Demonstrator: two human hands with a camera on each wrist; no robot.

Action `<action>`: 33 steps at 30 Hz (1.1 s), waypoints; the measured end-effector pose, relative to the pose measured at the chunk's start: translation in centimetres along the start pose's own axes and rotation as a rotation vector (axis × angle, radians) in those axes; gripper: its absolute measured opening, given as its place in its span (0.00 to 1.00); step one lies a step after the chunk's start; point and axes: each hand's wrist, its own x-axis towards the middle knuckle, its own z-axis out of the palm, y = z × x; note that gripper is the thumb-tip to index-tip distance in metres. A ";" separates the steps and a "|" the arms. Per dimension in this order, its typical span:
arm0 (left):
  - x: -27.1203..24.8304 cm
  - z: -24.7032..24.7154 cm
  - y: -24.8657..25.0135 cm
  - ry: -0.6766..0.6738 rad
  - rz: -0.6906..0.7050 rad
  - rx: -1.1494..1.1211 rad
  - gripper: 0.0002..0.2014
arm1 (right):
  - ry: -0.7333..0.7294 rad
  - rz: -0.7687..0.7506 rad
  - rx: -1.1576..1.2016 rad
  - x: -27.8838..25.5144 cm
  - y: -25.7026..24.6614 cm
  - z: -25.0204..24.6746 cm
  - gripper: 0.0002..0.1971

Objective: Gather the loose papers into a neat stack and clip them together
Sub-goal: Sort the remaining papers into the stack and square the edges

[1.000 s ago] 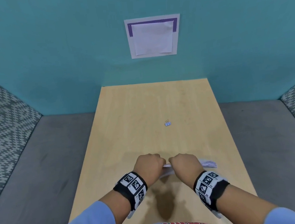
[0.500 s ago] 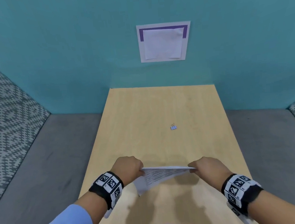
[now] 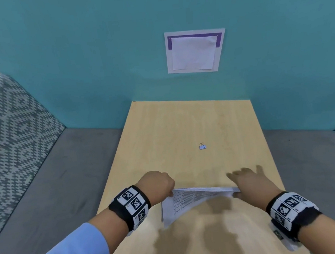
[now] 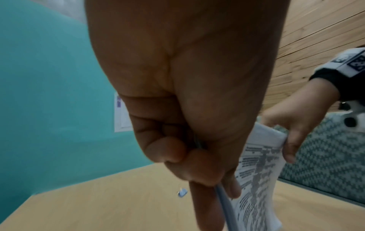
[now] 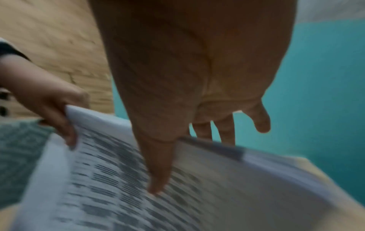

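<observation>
The papers (image 3: 189, 200) hang in the air just above the near part of the table (image 3: 163, 139), held by their top edge with the printed face toward the person and the lower left corner drooping lowest. The left hand (image 3: 157, 186) is a closed fist at the top left corner, knuckles up, its curled fingers and thumb pinching the sheets; in the left wrist view the thumb lies flat on the printed side. The right hand (image 3: 248, 182) is at the top right corner with its fingers (image 5: 227, 131) spread and nearly straight behind the edge, while the thumb (image 5: 158, 171) stretches down across the print. It looks like a loose hold rather than a clamp, though blur hides the exact contact. Both wrists wear black bands with square markers. The clip (image 3: 202, 146) lies alone farther up the table, well apart from the papers. Beyond is a teal wall (image 3: 76, 64) with a white sheet (image 3: 194, 51) pinned on it.
</observation>
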 end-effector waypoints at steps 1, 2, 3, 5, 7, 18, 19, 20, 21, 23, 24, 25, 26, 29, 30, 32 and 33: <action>-0.1 -0.7 0.4 0.011 0.015 0.043 0.16 | 0.052 -0.060 0.072 -0.1 -1.8 -1.1 0.34; -0.2 -1.4 0.9 0.025 0.028 0.086 0.15 | 0.103 -0.119 0.159 -0.3 -3.9 -2.2 0.40; -0.3 -2.2 1.5 0.041 0.038 0.126 0.13 | 0.135 -0.166 0.223 -0.6 -6.3 -3.3 0.41; -0.6 -3.6 2.6 0.070 0.038 0.179 0.10 | 0.198 -0.206 0.294 -0.3 -10.0 -4.4 0.29; -0.8 -4.2 3.0 0.126 0.024 0.186 0.11 | 0.177 -0.145 0.308 0.2 -11.7 -4.5 0.14; -3.0 3.0 -4.0 0.405 -0.008 -1.137 0.23 | 0.236 -0.245 0.870 -2.5 -3.2 -6.2 0.11; -3.0 3.1 -4.2 0.439 -0.012 -1.163 0.25 | 0.253 -0.241 0.955 -2.8 -2.8 -6.5 0.12; -2.9 2.8 -4.3 0.457 -0.014 -1.201 0.28 | 0.274 -0.231 1.038 -3.0 -2.4 -6.8 0.15; -2.9 2.4 -4.5 0.453 -0.012 -1.278 0.32 | 0.293 -0.224 1.120 -3.2 -2.2 -7.0 0.17; -3.0 1.4 -4.3 0.360 0.048 -1.496 0.38 | 0.302 -0.188 1.274 -3.5 -2.0 -7.4 0.15; -3.1 0.9 -3.9 0.300 0.109 -1.584 0.37 | 0.297 -0.175 1.352 -3.7 -2.0 -7.5 0.13; -3.1 0.4 -3.4 0.261 0.163 -1.637 0.32 | 0.285 -0.171 1.428 -3.9 -2.2 -7.6 0.11; -3.2 -0.1 -2.7 0.256 0.186 -1.672 0.25 | 0.278 -0.175 1.473 -4.1 -2.4 -7.8 0.11; -3.3 -2.2 -0.9 0.446 0.110 -1.692 0.09 | 0.346 -0.175 1.558 -4.4 -2.9 -8.2 0.09; -3.3 -2.7 -0.5 0.537 0.072 -1.688 0.09 | 0.382 -0.171 1.585 -4.4 -2.9 -8.3 0.09; -3.1 -3.5 -0.3 0.647 0.053 -1.727 0.15 | 0.429 -0.149 1.631 -4.3 -2.6 -8.5 0.09; -3.0 -3.7 -0.4 0.633 0.085 -1.759 0.21 | 0.438 -0.131 1.655 -4.3 -2.5 -8.5 0.08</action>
